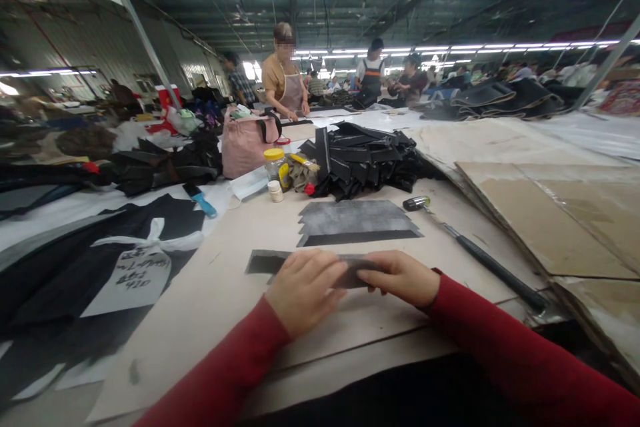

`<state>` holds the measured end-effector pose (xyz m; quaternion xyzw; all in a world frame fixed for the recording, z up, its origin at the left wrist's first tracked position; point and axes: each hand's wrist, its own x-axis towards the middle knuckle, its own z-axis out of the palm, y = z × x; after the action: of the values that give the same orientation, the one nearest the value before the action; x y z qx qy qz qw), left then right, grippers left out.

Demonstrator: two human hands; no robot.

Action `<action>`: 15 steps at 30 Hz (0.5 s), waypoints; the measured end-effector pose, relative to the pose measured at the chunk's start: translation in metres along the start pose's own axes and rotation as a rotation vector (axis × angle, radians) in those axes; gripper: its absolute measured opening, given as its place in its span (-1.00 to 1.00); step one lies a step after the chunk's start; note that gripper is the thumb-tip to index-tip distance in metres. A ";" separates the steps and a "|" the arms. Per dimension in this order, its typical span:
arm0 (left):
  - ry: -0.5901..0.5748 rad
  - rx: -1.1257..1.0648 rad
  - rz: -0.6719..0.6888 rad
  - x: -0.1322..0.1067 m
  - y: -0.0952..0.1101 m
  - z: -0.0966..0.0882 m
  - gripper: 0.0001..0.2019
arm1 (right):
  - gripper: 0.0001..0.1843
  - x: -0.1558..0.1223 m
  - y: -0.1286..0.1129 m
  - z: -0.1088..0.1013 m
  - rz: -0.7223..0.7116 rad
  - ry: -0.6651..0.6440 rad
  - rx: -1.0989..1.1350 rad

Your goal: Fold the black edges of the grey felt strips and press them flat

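A dark grey strip of material point(266, 263) lies crosswise in front of me on the pale board point(225, 307). My left hand point(307, 287) rests over its middle, fingers bent and pressed on it. At the strip's right end, my right hand point(400, 277) pinches the edge between thumb and fingers. Just beyond sits a flat layered set of grey pieces point(357, 219) with a stepped left edge. A hammer point(480, 260) with a black handle lies to the right. Behind the grey pieces is a heap of black strips point(360, 153).
A yellow-lidded jar point(275, 167), a small white bottle point(275, 191) and a brush point(304, 161) stand near a pink bag point(245, 143). On the left, dark fabric point(65, 280) carries a handwritten tag point(130, 280). Cardboard sheets point(545, 213) lie right. A co-worker point(287, 77) stands across the table.
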<state>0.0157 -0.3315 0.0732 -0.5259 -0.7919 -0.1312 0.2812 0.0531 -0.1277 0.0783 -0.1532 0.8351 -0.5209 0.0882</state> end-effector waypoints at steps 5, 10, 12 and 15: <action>-0.259 -0.136 -0.337 0.001 -0.053 -0.029 -0.57 | -0.81 -0.019 -0.006 -0.026 -0.227 0.164 -0.320; -0.453 -0.452 -0.580 -0.017 -0.094 -0.033 -0.70 | -0.77 -0.028 0.003 -0.044 -0.129 0.331 -0.323; -0.438 -0.602 -0.669 -0.025 -0.098 -0.026 -0.69 | -0.75 -0.030 0.009 -0.046 -0.086 0.359 -0.313; -0.380 -0.815 -0.785 -0.033 -0.097 -0.015 -0.67 | -0.72 -0.031 0.016 -0.044 -0.029 0.385 -0.297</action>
<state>-0.0580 -0.4038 0.0742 -0.2738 -0.8494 -0.4220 -0.1594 0.0664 -0.0732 0.0828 -0.0744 0.9017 -0.4131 -0.1039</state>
